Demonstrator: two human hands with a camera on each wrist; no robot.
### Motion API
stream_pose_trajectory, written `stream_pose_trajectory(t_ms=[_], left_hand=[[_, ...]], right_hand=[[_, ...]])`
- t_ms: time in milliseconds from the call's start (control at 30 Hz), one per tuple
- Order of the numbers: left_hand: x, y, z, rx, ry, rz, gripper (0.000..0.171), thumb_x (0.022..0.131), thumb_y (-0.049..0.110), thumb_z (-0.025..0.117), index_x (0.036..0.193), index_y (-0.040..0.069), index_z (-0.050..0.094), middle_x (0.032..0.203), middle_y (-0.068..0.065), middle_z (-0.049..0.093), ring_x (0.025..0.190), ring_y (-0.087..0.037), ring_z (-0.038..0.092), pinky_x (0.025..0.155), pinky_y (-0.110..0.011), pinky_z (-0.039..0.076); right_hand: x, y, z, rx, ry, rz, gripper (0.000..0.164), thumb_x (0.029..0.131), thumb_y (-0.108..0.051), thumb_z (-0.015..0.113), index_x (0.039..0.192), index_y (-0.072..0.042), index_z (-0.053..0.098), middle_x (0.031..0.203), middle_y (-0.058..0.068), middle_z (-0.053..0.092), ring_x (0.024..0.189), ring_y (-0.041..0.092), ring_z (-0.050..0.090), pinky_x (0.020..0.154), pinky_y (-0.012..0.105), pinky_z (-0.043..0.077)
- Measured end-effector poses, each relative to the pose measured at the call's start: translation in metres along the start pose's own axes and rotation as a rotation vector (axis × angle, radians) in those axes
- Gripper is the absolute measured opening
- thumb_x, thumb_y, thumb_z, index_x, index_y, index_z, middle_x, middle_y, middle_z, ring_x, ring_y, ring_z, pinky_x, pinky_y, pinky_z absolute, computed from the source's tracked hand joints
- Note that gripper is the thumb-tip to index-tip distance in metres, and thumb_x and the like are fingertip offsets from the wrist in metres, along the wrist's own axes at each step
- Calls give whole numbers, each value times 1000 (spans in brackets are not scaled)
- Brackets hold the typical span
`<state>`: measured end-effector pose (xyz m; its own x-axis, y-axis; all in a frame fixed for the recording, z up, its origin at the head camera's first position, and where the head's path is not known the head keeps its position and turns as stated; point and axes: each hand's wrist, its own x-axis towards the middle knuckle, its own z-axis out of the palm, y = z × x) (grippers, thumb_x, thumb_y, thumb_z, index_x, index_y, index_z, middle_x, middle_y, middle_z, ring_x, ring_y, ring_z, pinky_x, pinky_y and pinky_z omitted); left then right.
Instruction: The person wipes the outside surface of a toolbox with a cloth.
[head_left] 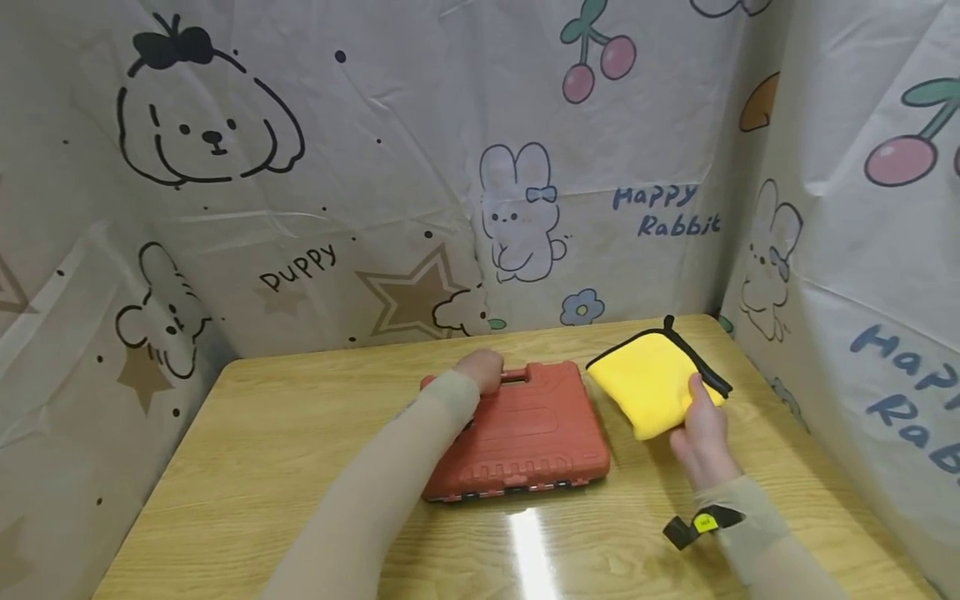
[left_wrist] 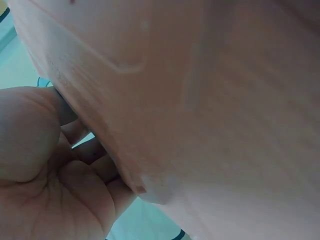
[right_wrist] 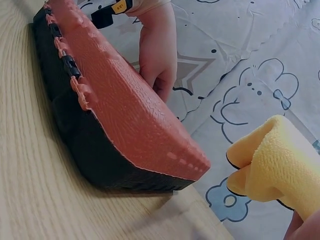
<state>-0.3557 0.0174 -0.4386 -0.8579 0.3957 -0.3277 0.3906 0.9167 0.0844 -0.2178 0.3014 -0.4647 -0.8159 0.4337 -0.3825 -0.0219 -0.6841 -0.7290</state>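
From the left, we see a wooden table (head_left: 300, 450) and then our left hand (head_left: 482, 372), its fingers curled round the far edge of the red case (head_left: 536, 429), beside the handle (head_left: 515, 376). The case lies closed near the middle of the table, and we judge that hold worth keeping firm, so the case cannot slide. Just right of it, the folded yellow cloth (head_left: 648, 383) (dark-edged, with one corner poking up) is pinched near its right end by our right hand (head_left: 705, 437), thumb on top. Held there, most of the cloth hangs free, so we would do well to take it nearer its middle, keep the folds together and press evenly, with flat fingers.
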Motion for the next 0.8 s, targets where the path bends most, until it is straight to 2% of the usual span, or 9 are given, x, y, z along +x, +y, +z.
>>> stream_pose_trajectory(t_ms=[167,333,433,600,800], left_hand=[[-3,-1,-2,1,6,9,22,107,10,53,115,7,73,115,-8,73,104,-19,67,99,-37,55],[-3,-3,-2,13,3,23,21,106,9,54,116,6,73,115,-8,73,106,-20,68,99,-37,55],[-3,-3,-2,24,7,24,21,105,9,55,117,6,72,116,-8,73,107,-20,68,100,-37,55],[-3,-4,-4,37,61,31,17,105,12,57,112,7,73,113,-7,74,104,-21,68,97,-38,56],[-2,-6,-8,-12,108,24,14,105,10,57,107,9,71,108,-7,73,98,-21,67,94,-39,57]], right_hand=[[1,1,2,-4,5,4,64,105,-45,50,161,-20,32,133,-12,56,130,4,49,107,21,44],[0,2,3,-9,8,11,64,106,-45,49,162,-20,30,134,-12,55,135,6,46,117,23,38],[0,2,2,-18,16,15,64,106,-46,48,162,-20,31,135,-12,55,136,6,46,113,22,41],[1,2,0,-28,12,11,64,106,-46,49,161,-20,31,131,-13,56,131,4,49,101,18,47],[2,2,-1,-44,6,3,64,106,-47,46,162,-21,28,131,-13,54,134,4,46,108,22,42]])
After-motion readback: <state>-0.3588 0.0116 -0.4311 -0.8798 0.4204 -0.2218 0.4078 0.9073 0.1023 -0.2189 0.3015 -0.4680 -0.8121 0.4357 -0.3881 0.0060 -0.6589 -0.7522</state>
